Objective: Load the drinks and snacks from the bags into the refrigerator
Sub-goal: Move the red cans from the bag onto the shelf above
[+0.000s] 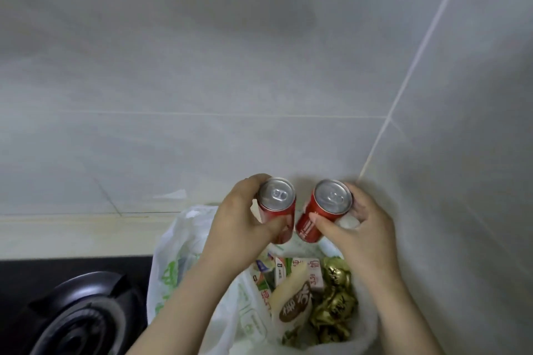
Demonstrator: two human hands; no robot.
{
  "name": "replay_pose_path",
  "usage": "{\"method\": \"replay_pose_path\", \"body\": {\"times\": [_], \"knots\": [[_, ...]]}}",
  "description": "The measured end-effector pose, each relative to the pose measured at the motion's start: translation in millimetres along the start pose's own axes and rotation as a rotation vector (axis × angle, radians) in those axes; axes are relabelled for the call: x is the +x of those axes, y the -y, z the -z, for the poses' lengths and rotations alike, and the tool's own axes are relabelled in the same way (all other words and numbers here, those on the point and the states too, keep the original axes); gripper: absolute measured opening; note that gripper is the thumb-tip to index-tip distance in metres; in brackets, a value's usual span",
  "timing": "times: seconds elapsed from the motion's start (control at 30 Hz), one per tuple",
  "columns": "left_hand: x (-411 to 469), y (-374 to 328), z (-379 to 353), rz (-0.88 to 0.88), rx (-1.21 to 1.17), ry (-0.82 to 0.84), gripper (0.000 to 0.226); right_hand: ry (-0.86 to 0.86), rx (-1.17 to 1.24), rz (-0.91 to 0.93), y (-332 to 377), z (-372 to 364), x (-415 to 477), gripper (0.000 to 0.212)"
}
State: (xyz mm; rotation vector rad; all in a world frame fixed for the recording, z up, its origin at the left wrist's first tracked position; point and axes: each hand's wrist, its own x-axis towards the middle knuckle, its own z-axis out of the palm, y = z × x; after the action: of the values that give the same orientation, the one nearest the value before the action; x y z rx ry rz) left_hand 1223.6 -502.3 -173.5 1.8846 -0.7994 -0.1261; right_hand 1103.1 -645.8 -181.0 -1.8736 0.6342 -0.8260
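One tiled wall (pixel 202 66) rises behind the white plastic bag (pixel 173 253), which stands open; a black stove burner (pixel 78 320) lies to the bag's left. Over the bag's far edge, the left hand (pixel 239 219) curls around one red can (pixel 277 204) and the right hand (pixel 360 228) grips a second red can (pixel 326 207) — tops toward the camera, just apart. Inside the bag lie a brown-and-cream packet (pixel 294 302), gold-wrapped snacks (pixel 334 302) and milk cartons (pixel 311 268).
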Motion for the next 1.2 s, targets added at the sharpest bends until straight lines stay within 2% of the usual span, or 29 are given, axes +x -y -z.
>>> {"method": "replay_pose_path", "body": {"times": [0.2,0.33,0.53,0.7,0.87,1.0,1.2], "knots": [[-44,-74,71,-0.167,-0.216,-0.159,0.051,-0.075,0.078,0.196,101,14,-35,0.047],[-72,-115,124,-0.250,-0.297,-0.247,0.047,-0.078,0.259,0.340,170,18,-62,0.046],[-109,-167,205,-0.387,-0.347,-0.316,0.047,-0.041,0.444,0.501,261,12,-97,0.039],[-147,-191,258,-0.416,-0.337,-0.382,0.046,0.020,0.465,0.559,306,3,-127,0.041],[-185,-204,291,-0.372,-0.304,-0.496,0.033,0.147,0.532,0.600,332,-18,-146,0.043],[-217,-214,308,-0.338,-0.201,-0.618,0.035,0.275,0.603,0.621,346,-37,-156,0.047],[-278,-217,318,-0.274,-0.048,-0.851,0.043,0.612,0.734,0.654,364,-66,-181,0.045]]}}
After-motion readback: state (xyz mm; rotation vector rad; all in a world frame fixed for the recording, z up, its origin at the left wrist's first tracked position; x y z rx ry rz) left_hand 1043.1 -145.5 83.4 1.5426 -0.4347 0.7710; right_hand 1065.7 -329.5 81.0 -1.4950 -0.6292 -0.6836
